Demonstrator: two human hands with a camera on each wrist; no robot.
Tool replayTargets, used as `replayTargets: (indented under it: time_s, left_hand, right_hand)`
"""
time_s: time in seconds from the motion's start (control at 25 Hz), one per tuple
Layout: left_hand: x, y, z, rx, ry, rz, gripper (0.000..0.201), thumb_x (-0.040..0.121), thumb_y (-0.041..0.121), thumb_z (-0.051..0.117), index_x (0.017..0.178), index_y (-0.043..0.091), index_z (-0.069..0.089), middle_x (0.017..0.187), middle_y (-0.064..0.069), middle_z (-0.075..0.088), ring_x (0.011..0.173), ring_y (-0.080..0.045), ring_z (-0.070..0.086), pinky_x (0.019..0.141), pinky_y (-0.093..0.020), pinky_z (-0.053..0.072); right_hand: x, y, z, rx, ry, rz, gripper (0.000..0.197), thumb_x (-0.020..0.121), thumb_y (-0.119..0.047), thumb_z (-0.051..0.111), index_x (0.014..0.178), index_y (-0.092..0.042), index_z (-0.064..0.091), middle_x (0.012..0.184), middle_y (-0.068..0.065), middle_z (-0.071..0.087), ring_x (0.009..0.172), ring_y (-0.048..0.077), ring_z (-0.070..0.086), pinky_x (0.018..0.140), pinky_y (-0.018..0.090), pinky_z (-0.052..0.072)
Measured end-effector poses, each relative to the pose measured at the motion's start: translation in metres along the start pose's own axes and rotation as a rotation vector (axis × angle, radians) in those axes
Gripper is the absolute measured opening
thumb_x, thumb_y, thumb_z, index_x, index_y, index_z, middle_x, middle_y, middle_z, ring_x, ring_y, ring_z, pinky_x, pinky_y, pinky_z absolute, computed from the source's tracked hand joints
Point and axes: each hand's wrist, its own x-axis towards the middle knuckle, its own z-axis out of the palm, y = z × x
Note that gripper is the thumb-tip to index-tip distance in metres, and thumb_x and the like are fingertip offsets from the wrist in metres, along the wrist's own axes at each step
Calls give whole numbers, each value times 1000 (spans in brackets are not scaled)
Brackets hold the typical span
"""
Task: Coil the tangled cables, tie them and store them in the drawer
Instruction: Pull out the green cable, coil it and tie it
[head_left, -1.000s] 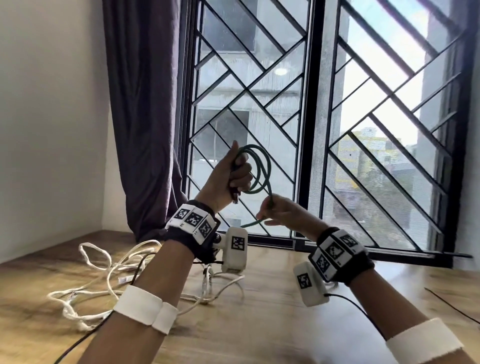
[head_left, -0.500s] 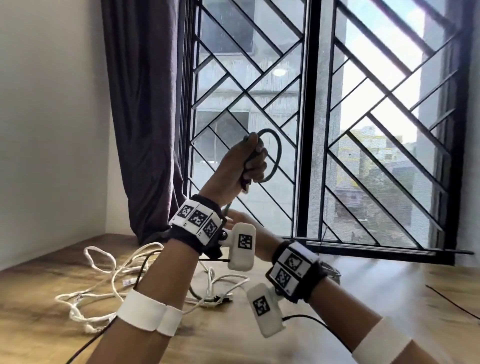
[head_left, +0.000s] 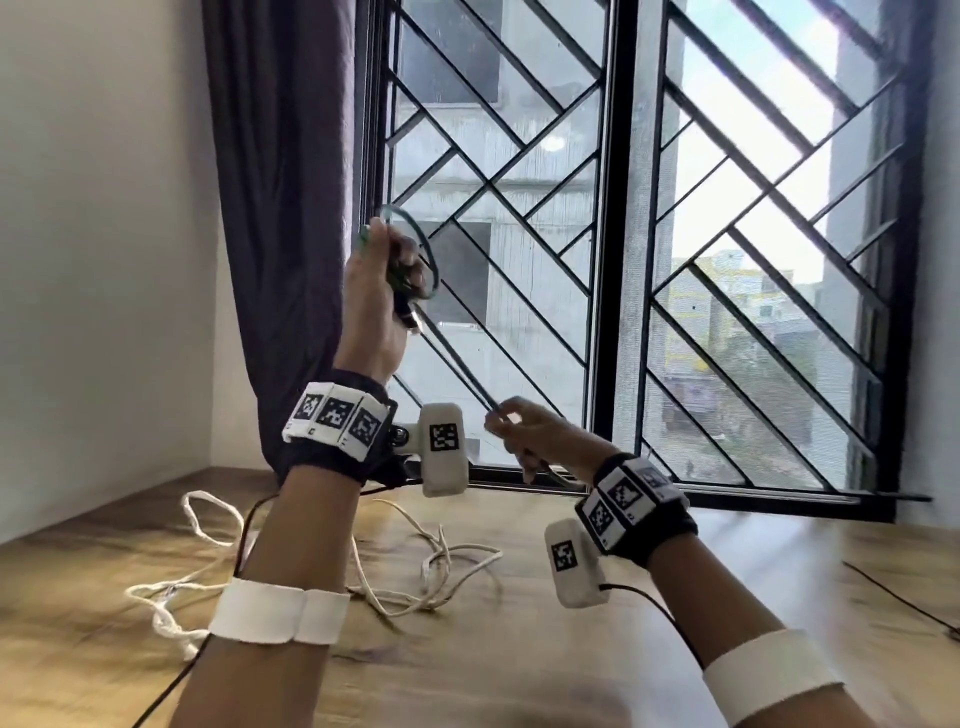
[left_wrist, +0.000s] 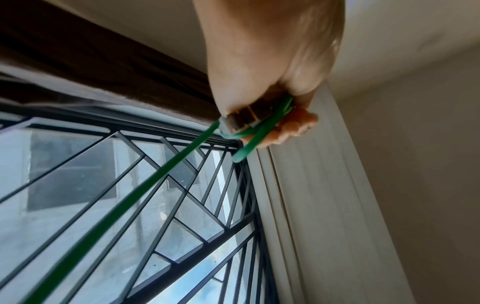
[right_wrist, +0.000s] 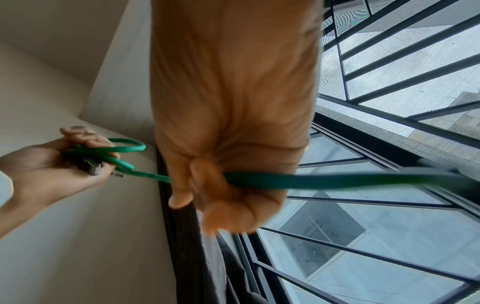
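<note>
A green flat cable (head_left: 429, 254) is held up in front of the window. My left hand (head_left: 387, 280) is raised and grips a small loop of it together with its plug (left_wrist: 244, 119). From there a straight run of the green cable (left_wrist: 135, 197) slants down to my right hand (head_left: 524, 428), which pinches it lower and to the right. In the right wrist view the green cable (right_wrist: 311, 181) passes through the curled fingers (right_wrist: 223, 205) and on toward the window. A tangle of white cable (head_left: 426, 571) lies on the wooden table (head_left: 467, 665) under my left forearm.
The window with a black diagonal grille (head_left: 727, 260) stands close behind both hands, a dark curtain (head_left: 280, 208) hangs at its left, and a white wall (head_left: 104, 234) closes the left side. Thin black wires (head_left: 893, 597) run across the table on the right.
My left hand has moved up and to the left with the loop. My right hand has come out from behind the left wrist to the right, drawing the cable taut between them.
</note>
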Motion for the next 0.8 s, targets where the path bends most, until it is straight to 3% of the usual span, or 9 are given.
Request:
replayTargets:
  time_s: [0.08, 0.2, 0.28, 0.4, 0.48, 0.56, 0.68, 0.8]
  left_hand:
    - [4, 4, -13, -8, 122, 22, 28, 102, 26, 35, 79, 19, 47, 66, 8, 61, 56, -8, 54, 49, -21, 40]
    - [6, -12, -31, 223, 209, -46, 22, 102, 25, 35, 86, 18, 48, 93, 2, 68, 78, -12, 66, 56, -25, 54]
    - [4, -33, -42, 390, 187, -112, 17, 102, 25, 36, 93, 18, 49, 103, 0, 61, 91, -16, 63, 57, -27, 57]
    - [-3, -65, -47, 641, 73, -205, 16, 101, 27, 39, 92, 17, 48, 99, 3, 56, 100, -20, 60, 54, -22, 55]
    - [-10, -76, -39, 769, -76, -282, 19, 101, 26, 38, 91, 13, 48, 104, -5, 59, 88, -22, 67, 53, -24, 54]
    - [-16, -80, -27, 743, -247, -416, 21, 101, 22, 37, 93, 5, 46, 101, -13, 63, 62, -17, 70, 48, -24, 53]
    - [-28, -78, -8, 622, -439, -585, 28, 102, 26, 34, 86, 6, 45, 61, -9, 66, 38, -16, 59, 35, -21, 43]
    - [-40, -77, 6, 497, -498, -701, 46, 101, 42, 26, 80, 10, 51, 38, 4, 41, 28, -9, 36, 34, -16, 32]
  right_hand:
    - [-1, 13, -3, -101, -89, -43, 2, 97, -19, 48, 96, -18, 46, 60, -2, 38, 38, 3, 36, 38, 19, 43]
    - [-6, 14, -17, -248, -72, -147, 8, 96, -17, 49, 92, -23, 51, 54, -13, 41, 41, 0, 36, 39, 20, 32]
    - [-11, 2, -23, -439, -76, -211, 8, 97, -20, 49, 93, -23, 55, 60, -13, 43, 49, 0, 39, 47, 12, 33]
    - [-17, -19, -24, -643, -80, -292, 12, 92, -32, 56, 94, -26, 66, 57, -15, 48, 53, 2, 39, 55, 13, 32]
    - [-18, -32, -26, -615, -6, -345, 15, 89, -36, 60, 91, -23, 69, 50, -18, 49, 49, 2, 39, 52, 13, 31]
    - [-18, -42, -32, -623, 189, -410, 15, 86, -40, 62, 86, -27, 70, 49, -17, 49, 46, 3, 41, 51, 17, 31]
    - [-22, -44, -52, -640, 515, -408, 22, 80, -51, 64, 82, -30, 68, 49, -11, 51, 47, 2, 44, 52, 25, 36]
    - [-28, -36, -66, -641, 650, -296, 30, 75, -62, 61, 85, -34, 67, 65, -7, 62, 63, 9, 56, 61, 28, 43]
